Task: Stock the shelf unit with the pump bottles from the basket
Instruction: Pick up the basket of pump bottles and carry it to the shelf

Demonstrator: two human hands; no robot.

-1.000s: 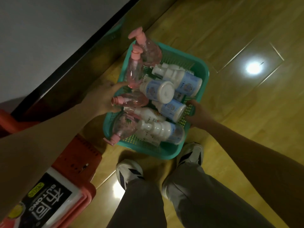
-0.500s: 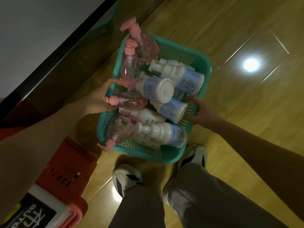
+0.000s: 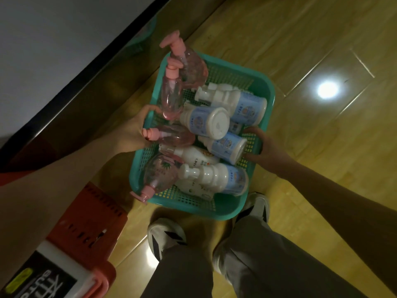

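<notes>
A teal plastic basket (image 3: 265,100) is held above the wooden floor, full of several pump bottles. Clear pink ones with pink pumps (image 3: 189,63) lie along its left side. White ones with blue labels (image 3: 242,104) fill the middle and right. My left hand (image 3: 133,130) grips the basket's left rim, next to a pink bottle's pump. My right hand (image 3: 261,147) grips the right rim, fingers curled over the edge. The shelf unit is not clearly visible.
A red plastic crate (image 3: 86,229) holding a black-and-white labelled pack stands at the lower left. A dark-edged grey surface (image 3: 53,50) runs along the upper left. My two shoes (image 3: 165,235) stand on the glossy wooden floor (image 3: 322,50) just below the basket.
The basket has shifted slightly left and nearer to me between my hands. Both hands keep their hold on its rims.
</notes>
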